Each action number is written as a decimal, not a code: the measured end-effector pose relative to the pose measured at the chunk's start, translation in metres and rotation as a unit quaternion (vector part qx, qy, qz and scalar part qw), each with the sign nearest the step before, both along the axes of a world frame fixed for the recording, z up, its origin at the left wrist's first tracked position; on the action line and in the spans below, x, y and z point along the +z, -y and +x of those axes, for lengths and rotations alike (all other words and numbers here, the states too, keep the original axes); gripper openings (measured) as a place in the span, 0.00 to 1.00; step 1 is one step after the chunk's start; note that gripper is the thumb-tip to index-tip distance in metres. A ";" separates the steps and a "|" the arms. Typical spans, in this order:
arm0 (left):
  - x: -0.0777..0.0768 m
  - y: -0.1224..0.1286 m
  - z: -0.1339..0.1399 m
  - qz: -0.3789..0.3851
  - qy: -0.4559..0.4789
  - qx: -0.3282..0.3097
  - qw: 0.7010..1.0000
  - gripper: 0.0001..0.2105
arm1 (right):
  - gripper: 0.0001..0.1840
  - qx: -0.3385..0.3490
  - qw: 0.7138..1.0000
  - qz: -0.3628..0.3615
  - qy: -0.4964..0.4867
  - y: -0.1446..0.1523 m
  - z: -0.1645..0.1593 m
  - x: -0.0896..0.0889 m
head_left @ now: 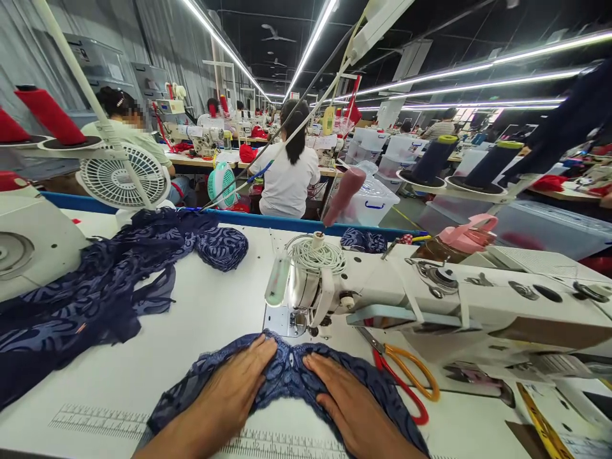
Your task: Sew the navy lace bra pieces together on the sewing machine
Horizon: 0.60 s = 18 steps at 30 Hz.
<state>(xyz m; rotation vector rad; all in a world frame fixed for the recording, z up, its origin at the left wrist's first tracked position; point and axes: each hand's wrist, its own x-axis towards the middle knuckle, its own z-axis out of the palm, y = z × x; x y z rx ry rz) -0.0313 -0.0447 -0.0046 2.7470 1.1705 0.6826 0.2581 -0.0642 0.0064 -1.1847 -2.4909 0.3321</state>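
The head view looks forward and down (table [215, 303] close below).

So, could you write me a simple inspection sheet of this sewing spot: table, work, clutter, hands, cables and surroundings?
Surface: white table with ruler markings towards its front.
Work things: dark blue lace piece spread in front of the sewing machine.
Clutter: scissors with red and orange handles, at the lace piece's right; heap of dark blue fabric on the left.
Hands: left hand and right hand lie on the lace piece, either side of its middle.
Cables: pale coiled cord atop the machine; whether electrical, cannot tell.
Surroundings: white fan; person in a white shirt, back turned; more workstations beyond.
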 end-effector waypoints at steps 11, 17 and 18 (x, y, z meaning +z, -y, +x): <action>0.009 0.004 0.005 0.084 0.033 0.010 0.996 0.20 | 0.24 -0.011 0.998 0.061 0.020 0.006 -0.005 0.004; 0.026 0.021 0.002 0.116 0.128 0.038 0.984 0.16 | 0.21 -0.026 0.985 0.164 -0.043 0.020 0.003 0.020; 0.025 0.026 0.000 0.119 0.138 0.040 0.982 0.16 | 0.21 -0.025 0.983 0.173 -0.056 0.024 0.005 0.022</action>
